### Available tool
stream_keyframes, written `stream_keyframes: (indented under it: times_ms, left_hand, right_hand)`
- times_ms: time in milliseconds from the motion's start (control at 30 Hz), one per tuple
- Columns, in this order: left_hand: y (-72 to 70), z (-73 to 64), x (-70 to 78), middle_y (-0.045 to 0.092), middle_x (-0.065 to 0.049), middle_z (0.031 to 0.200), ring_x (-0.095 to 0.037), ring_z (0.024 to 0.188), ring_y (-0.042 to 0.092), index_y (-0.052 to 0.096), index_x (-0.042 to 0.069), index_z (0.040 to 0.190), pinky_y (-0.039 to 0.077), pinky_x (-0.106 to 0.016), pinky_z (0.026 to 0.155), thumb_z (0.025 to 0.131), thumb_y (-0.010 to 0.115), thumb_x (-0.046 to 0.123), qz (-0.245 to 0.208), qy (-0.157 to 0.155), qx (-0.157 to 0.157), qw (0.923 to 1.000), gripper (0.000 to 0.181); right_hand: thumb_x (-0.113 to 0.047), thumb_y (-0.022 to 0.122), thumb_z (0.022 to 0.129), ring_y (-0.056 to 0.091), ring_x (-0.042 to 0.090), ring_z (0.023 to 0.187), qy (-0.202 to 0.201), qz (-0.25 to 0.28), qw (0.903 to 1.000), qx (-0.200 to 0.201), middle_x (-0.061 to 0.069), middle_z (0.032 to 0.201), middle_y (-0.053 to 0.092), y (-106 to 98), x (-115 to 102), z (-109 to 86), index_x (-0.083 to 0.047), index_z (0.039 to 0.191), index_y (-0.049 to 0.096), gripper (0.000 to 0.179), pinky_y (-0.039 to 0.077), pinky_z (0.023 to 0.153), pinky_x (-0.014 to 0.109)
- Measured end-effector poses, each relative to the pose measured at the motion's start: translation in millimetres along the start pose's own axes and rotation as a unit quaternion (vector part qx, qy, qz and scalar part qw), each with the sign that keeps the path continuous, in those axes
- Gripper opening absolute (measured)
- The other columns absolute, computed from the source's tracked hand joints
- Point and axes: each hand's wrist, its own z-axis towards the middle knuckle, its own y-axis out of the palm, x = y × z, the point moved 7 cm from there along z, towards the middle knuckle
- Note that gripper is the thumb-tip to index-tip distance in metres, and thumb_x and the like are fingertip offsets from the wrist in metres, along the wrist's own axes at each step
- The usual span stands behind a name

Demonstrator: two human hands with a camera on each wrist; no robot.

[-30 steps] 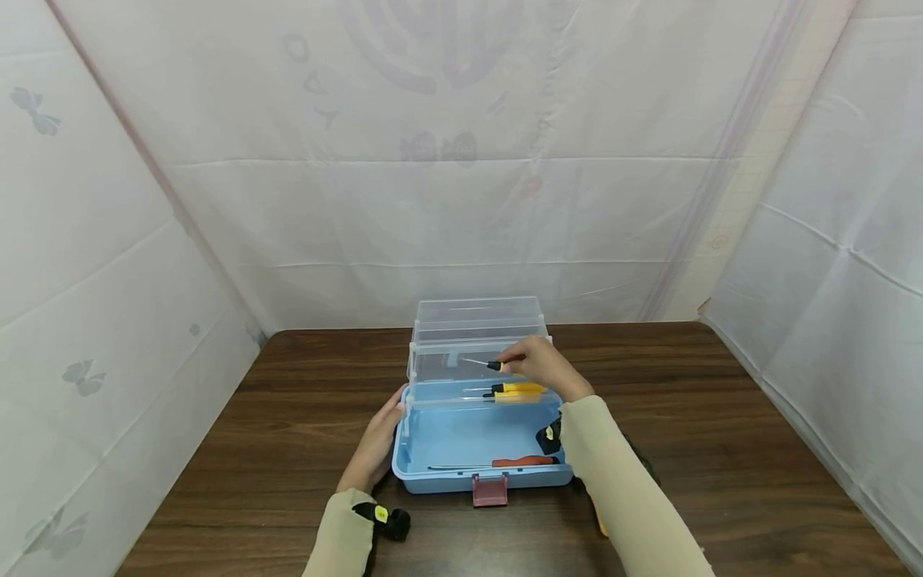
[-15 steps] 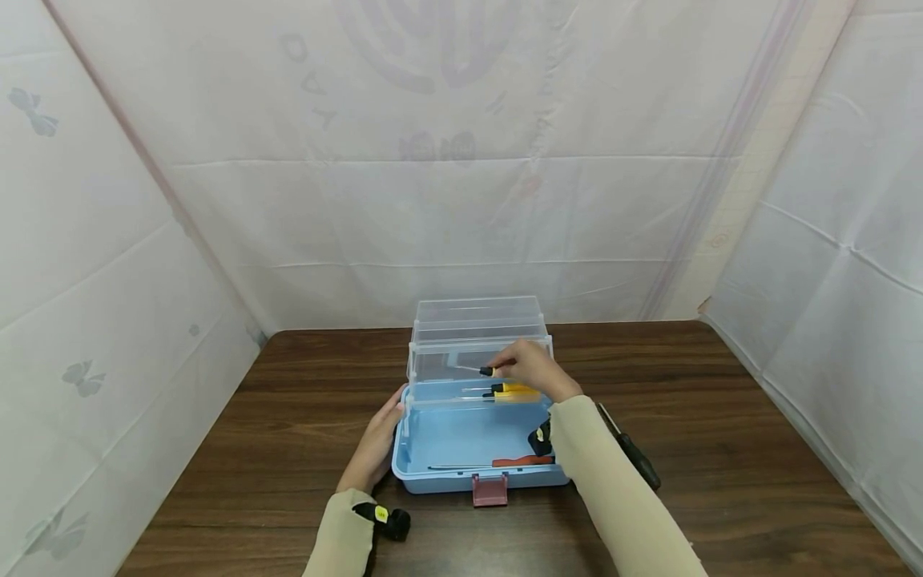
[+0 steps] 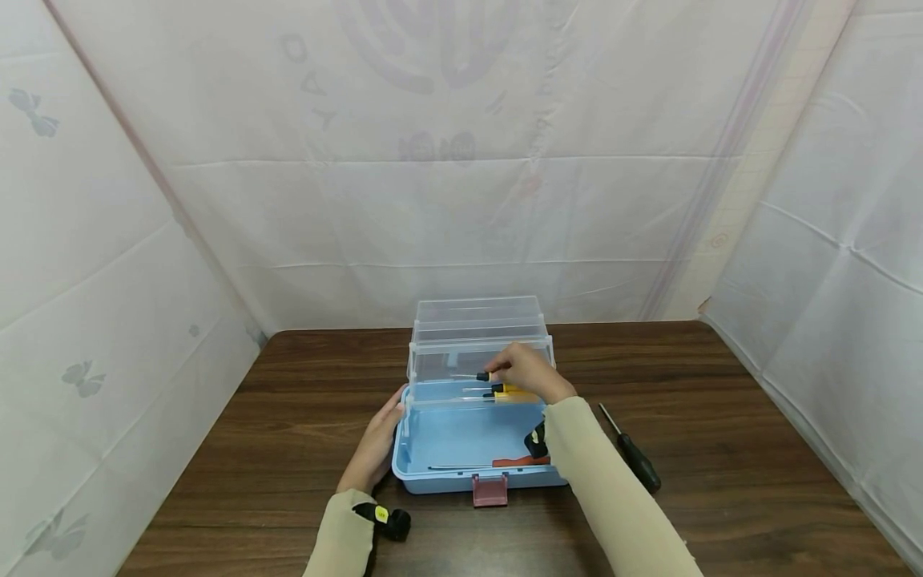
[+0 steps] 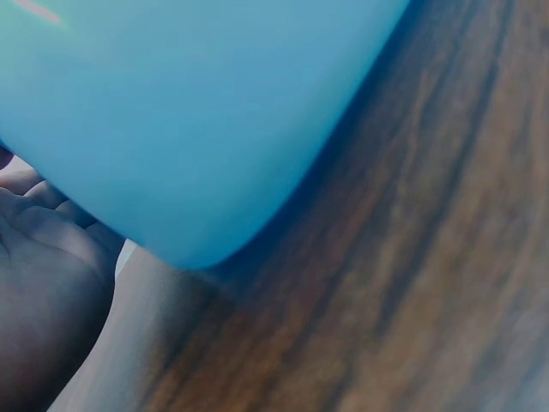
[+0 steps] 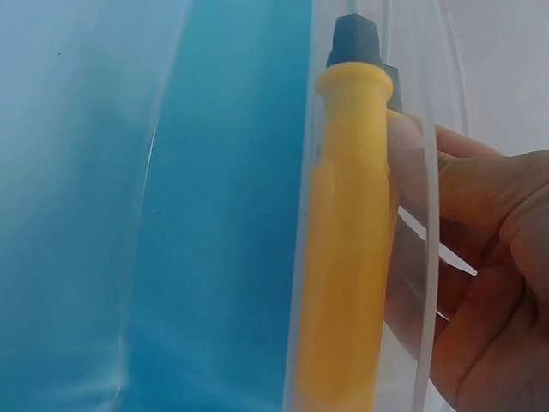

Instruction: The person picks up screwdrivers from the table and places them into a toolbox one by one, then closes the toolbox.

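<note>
My left hand [image 3: 380, 437] rests along the left side of a light blue toolbox [image 3: 440, 483], fingers fairly straight. In the left wrist view its palm [image 4: 51, 283] lies beside the blue wall. Over the back of the box, my right hand [image 3: 526, 370] pinches a small screwdriver [image 3: 484, 376] with a black collar and yellow handle, its thin shaft pointing left. Just in front of it, yellow-handled screwdrivers [image 3: 516, 388] lie in the clear tray. The right wrist view shows one yellow screwdriver [image 5: 347, 257] close up, with fingers behind the tray's clear wall.
The clear lid [image 3: 479, 309] stands raised at the back. Inside the box's front edge lies a red-handled screwdriver [image 3: 517, 462]; a pinkish latch [image 3: 489, 491] hangs at the front. A black-handled screwdriver [image 3: 638, 462] lies on the wooden table [image 3: 288, 449] to the right.
My right hand has moved left and down towards the clear tray with the small screwdriver. The sleeve's shift uncovers the black-handled screwdriver on the table. My left hand stays put.
</note>
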Motion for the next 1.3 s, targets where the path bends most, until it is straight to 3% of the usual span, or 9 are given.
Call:
stream_keyframes:
  times_ms: [967,1300]
  left_hand:
    - [1.0,-2.0,1.1,0.018,-0.009,0.161,-0.032,0.149,0.012,0.022,0.016,0.154,0.015,-0.053,0.118,0.104,0.036,0.038,-0.001,-0.002,-0.003,1.0000,0.057]
    - [2.8,-0.2,2.0,0.018,-0.010,0.161,-0.033,0.149,0.012,0.022,0.015,0.154,0.015,-0.054,0.118,0.104,0.036,0.038,0.005,-0.001,-0.001,1.0000,0.057]
  right_hand:
    - [-0.005,0.065,0.090,0.066,0.022,0.101,0.012,-0.012,0.9999,0.002,0.006,0.105,0.073,5.4,-1.6,0.7,-0.007,0.102,0.076,0.017,0.054,0.090,0.038]
    - [-0.005,0.063,0.090,0.066,0.018,0.092,0.026,-0.004,0.9996,-0.007,0.007,0.104,0.072,2.8,-1.2,-1.1,-0.005,0.103,0.075,0.017,0.055,0.087,0.037]
